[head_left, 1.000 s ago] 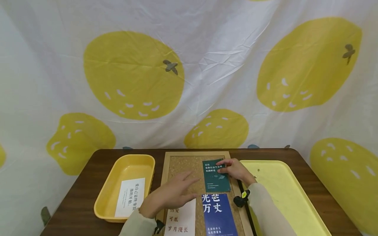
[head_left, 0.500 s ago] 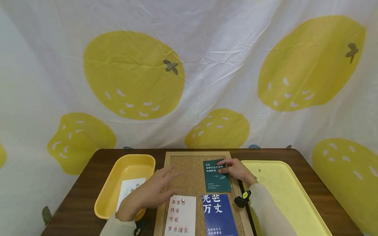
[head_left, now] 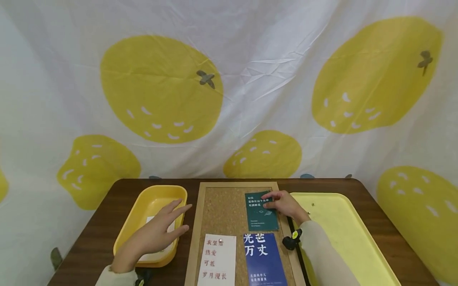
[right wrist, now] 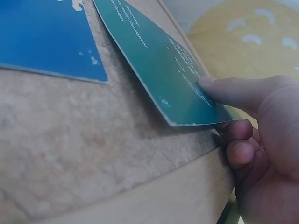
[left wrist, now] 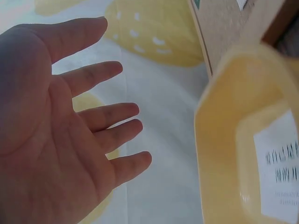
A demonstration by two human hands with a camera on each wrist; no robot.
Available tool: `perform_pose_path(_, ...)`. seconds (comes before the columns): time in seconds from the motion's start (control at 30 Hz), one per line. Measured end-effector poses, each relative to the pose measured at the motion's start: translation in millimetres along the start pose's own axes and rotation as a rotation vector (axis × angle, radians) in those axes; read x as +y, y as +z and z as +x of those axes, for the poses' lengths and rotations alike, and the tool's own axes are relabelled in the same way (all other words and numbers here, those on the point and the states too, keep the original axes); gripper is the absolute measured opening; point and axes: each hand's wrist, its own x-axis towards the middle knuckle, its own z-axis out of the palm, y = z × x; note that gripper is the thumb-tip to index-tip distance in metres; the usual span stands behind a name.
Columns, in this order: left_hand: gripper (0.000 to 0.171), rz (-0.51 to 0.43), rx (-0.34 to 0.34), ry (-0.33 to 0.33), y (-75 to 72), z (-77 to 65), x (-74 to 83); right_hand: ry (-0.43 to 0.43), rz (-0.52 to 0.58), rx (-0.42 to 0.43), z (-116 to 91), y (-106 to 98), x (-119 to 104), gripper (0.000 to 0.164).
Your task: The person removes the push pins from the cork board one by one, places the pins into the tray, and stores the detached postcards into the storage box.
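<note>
My right hand holds a dark green card by its right edge, over the upper right of a framed corkboard. In the right wrist view the thumb lies on the card's face, other fingers curl at its edge, and the near corner stands off the cork. My left hand is spread above the orange-yellow basin, fingers apart and holding nothing. Inside that basin lies a white printed card, partly hidden by the hand in the head view.
A white card with red writing and a blue card lie on the lower board; a pushpin shows on the white one. Right of the board is a pale yellow tray with tiny pins. Behind hangs a lemon-print cloth.
My left hand has moved left from over the corkboard to above the basin, uncovering the card with red writing. The right hand stays at the green card.
</note>
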Motion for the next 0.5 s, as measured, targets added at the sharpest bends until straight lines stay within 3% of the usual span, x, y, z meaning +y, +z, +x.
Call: perform_pose_path(0.5, 0.057, -0.006, 0.109, -0.069, -15.1, -28.9, -39.4, 0.020, 0.043, -0.031, -5.6, 4.0, -4.7, 0.029)
